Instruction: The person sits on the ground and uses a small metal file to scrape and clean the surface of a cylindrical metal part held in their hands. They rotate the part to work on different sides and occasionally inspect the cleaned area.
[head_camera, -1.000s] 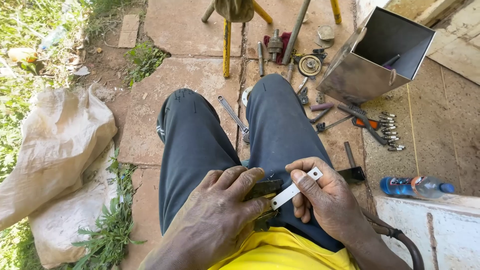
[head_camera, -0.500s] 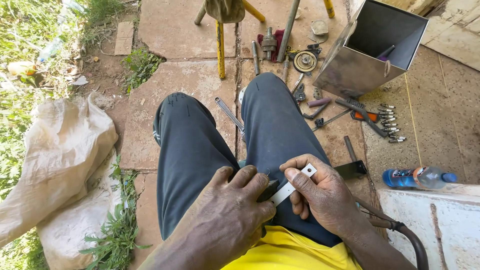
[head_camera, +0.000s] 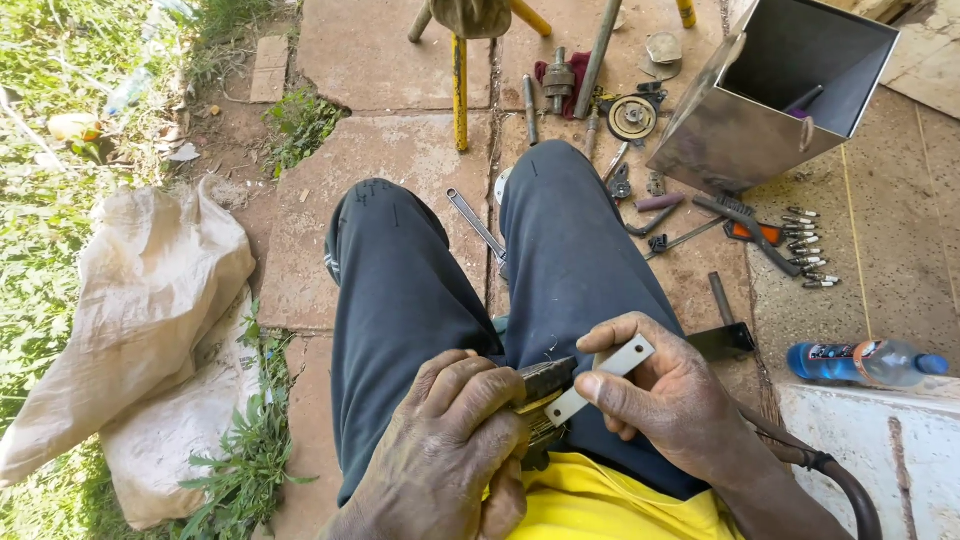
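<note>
Since a second ago the right hand (head_camera: 670, 400) has tilted the flat metal strip (head_camera: 600, 378) slightly—grip closed on it. At its 9 o'clock, the left hand (head_camera: 450, 440) clamps dark pliers (head_camera: 545, 385) biting the strip—work continues in the lap.

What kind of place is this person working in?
Probably an outdoor, makeshift metal workshop: paved slabs bordered by grass, hand tools scattered on the ground, and an open shiny sheet-metal box.
</note>
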